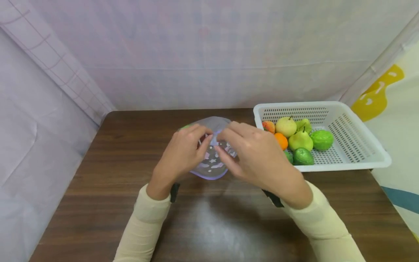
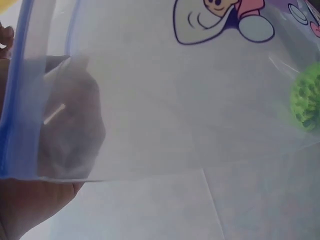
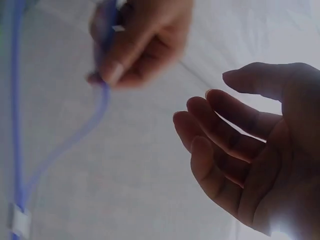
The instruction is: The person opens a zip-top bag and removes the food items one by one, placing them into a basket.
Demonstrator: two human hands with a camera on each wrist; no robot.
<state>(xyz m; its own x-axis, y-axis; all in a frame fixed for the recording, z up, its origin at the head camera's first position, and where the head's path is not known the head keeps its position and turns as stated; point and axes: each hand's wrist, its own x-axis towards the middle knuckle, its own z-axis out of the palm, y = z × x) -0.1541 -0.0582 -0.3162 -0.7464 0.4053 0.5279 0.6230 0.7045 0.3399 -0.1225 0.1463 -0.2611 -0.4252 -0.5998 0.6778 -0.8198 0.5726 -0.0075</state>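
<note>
A clear zip bag with a blue-purple edge and printed stars hangs between the hands, above the table. My left hand pinches its blue rim between thumb and fingers, as the right wrist view shows. Near the rim but apart from it is my right hand, its fingers loosely bent and holding nothing. A white zip slider sits on the blue strip. Through the plastic in the left wrist view, a bumpy green thing shows at the right; its kind is unclear. Cartoon figures decorate the bag.
On the right of the brown wooden table stands a white plastic basket. It holds several fruits and vegetables, among them a pear, an orange and a bumpy green one. Pale cloth hangs behind the table.
</note>
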